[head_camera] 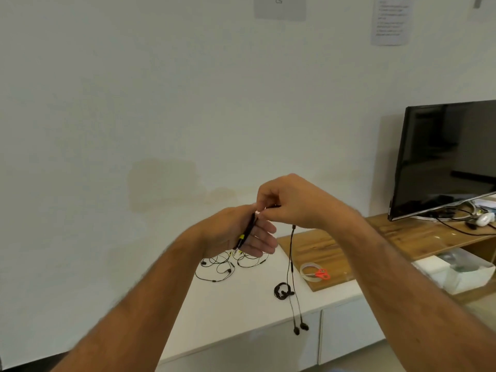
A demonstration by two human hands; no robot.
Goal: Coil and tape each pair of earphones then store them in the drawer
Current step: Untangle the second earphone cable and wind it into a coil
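Observation:
My left hand (236, 234) is raised in front of me, and a folded bundle of black earphone cable (245, 233) with a yellow mark lies across its palm under the thumb. My right hand (290, 202) pinches the same cable just above it. From the right hand the loose end of the cable (291, 264) hangs down, ending in two black earbuds (300, 328). On the white cabinet top (241, 304) below lie several uncoiled black earphones (228, 264) and one coiled black pair (281, 291).
A roll of clear tape (308, 272) and orange-handled scissors (322, 273) lie on a wooden board (316, 248). A dark monitor (445, 157) with cables stands at the right. White cabinet fronts (349, 334) are shut below. A clear plastic box (461, 272) sits lower right.

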